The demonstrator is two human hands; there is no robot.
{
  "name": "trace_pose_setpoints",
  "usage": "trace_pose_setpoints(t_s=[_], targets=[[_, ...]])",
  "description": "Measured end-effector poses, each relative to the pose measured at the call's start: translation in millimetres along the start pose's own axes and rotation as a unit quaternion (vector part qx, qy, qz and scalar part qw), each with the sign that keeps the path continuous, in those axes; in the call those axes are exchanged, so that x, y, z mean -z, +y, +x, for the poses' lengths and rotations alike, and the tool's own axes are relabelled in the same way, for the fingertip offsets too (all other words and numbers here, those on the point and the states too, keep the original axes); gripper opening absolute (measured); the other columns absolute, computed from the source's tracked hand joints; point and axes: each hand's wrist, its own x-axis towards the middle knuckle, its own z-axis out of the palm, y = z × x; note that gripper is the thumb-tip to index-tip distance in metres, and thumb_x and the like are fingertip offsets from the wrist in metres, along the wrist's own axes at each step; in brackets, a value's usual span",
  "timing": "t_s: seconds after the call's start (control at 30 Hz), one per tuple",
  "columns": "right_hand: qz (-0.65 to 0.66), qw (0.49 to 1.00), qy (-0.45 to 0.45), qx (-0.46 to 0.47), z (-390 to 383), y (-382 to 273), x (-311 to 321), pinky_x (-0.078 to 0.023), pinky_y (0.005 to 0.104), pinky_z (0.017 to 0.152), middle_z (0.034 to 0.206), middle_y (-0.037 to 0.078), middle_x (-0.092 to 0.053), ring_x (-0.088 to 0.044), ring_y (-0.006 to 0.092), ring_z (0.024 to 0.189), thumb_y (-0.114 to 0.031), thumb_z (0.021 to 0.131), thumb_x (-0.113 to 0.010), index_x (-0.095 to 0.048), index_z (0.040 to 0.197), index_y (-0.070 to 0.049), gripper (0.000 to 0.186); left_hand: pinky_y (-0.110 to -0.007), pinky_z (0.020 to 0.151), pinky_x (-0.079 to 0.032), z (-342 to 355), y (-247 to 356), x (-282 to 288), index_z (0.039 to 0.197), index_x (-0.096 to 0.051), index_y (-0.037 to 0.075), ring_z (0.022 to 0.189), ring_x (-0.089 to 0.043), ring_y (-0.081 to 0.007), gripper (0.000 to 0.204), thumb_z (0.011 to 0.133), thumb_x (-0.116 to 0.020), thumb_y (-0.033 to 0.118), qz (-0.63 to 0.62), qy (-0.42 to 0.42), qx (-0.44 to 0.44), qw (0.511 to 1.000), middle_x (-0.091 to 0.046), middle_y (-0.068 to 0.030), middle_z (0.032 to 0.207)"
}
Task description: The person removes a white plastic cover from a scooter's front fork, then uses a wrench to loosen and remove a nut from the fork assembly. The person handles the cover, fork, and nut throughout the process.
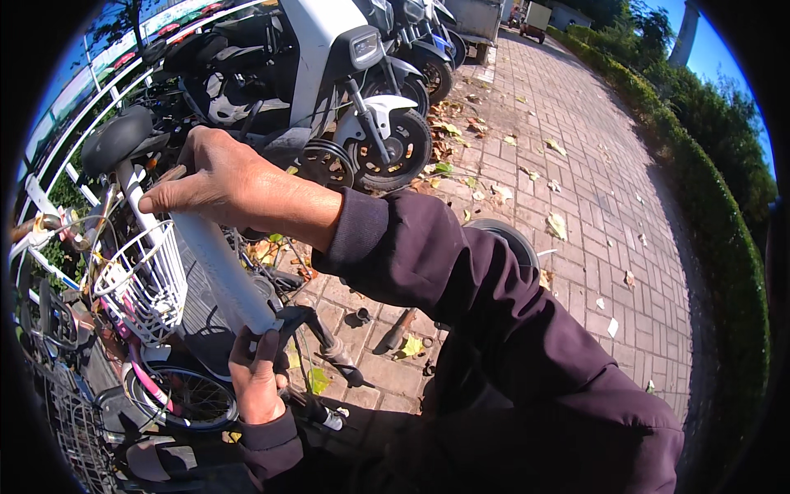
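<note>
A thick white tube [220, 267] slants down in front of me, beside a black saddle [118, 140] on a pale post. My right hand [239, 183] reaches across from the right and is closed over the tube's upper end, its thumb pointing left. Most of its fingers are hidden behind the hand. At the lower end, my left hand [257, 387] is closed with thumb and fingers against the tube, where a black part [295, 317] joins. Whether a small piece also sits between those fingertips, I cannot make out.
A white wire basket [148, 284] and a pink bicycle frame [148, 379] crowd the left. A white electric scooter [317, 66] stands parked ahead. On the brick paving, a short rusty tube [401, 328] lies among fallen leaves [557, 226]. A hedge [699, 181] runs along the right.
</note>
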Motion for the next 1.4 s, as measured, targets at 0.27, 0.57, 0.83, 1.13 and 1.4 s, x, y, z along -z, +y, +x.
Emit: trace_pose_setpoints(t_s=[0.27, 0.57, 0.83, 1.13, 1.4], targets=[[0.177, 0.966, -0.188, -0.027, 6.3, -3.9, 30.8, -0.047, 0.0387, 0.094, 0.107, 0.017, -0.065, -0.061, 0.0242, 0.110, -0.053, 0.091, -0.069, -0.062, 0.118, 0.011, 0.070, -0.020, 0.045, -0.033, -2.5, -0.2, -5.2, 0.131, -0.055, 0.002, 0.061, -0.048, -0.0058, 0.063, 0.081, -0.084, 0.029, -0.010, 0.058, 0.032, 0.998, -0.059, 0.0006, 0.089], [-0.129, 0.987, 0.023, 0.088, 5.5, 7.4, 10.8, -0.049, 0.0348, 0.063, 0.083, 0.017, -0.063, -0.061, 0.0202, 0.073, -0.068, 0.070, -0.081, -0.057, 0.088, 0.009, 0.083, -0.021, 0.046, -0.035, 0.3, -3.1, -1.2, 0.133, -0.052, -0.001, 0.065, -0.050, -0.0068, 0.074, 0.078, -0.086, 0.036, 0.007, 0.028, 0.023, 0.999, -0.060, 0.0000, 0.092], [0.124, 0.974, -0.187, 0.013, 15.8, 0.0, 31.3, -0.052, 0.0300, 0.095, 0.106, 0.016, -0.071, -0.068, 0.0212, 0.101, -0.042, 0.089, -0.074, -0.070, 0.113, 0.007, 0.055, -0.021, 0.046, -0.033, -1.1, 3.1, -5.6, 0.126, -0.057, 0.001, 0.060, -0.048, -0.0058, 0.065, 0.081, -0.084, 0.037, -0.002, 0.009, 0.028, 1.000, -0.059, -0.0001, 0.089], [0.028, 0.991, -0.121, 0.050, 13.8, 6.8, 22.8, -0.052, 0.0369, 0.092, 0.102, 0.016, -0.068, -0.066, 0.0248, 0.101, -0.069, 0.085, -0.066, -0.068, 0.113, 0.005, 0.079, -0.020, 0.048, -0.035, -3.8, 3.0, -0.2, 0.129, -0.055, 0.003, 0.060, -0.048, -0.0036, 0.067, 0.079, -0.087, 0.034, -0.065, -0.025, 0.052, 0.996, -0.064, -0.0001, 0.091], [-0.016, 0.978, -0.193, 0.073, 16.7, -1.1, 31.3, -0.042, 0.0381, 0.110, 0.117, 0.014, -0.069, -0.063, 0.0232, 0.118, -0.051, 0.097, -0.061, -0.065, 0.125, -0.001, 0.057, -0.020, 0.053, -0.041, -2.3, 8.7, -3.1, 0.129, -0.056, 0.001, 0.066, -0.054, -0.0031, 0.060, 0.083, -0.085, 0.025, -0.122, -0.052, 0.035, 0.991, -0.068, -0.0034, 0.098]])
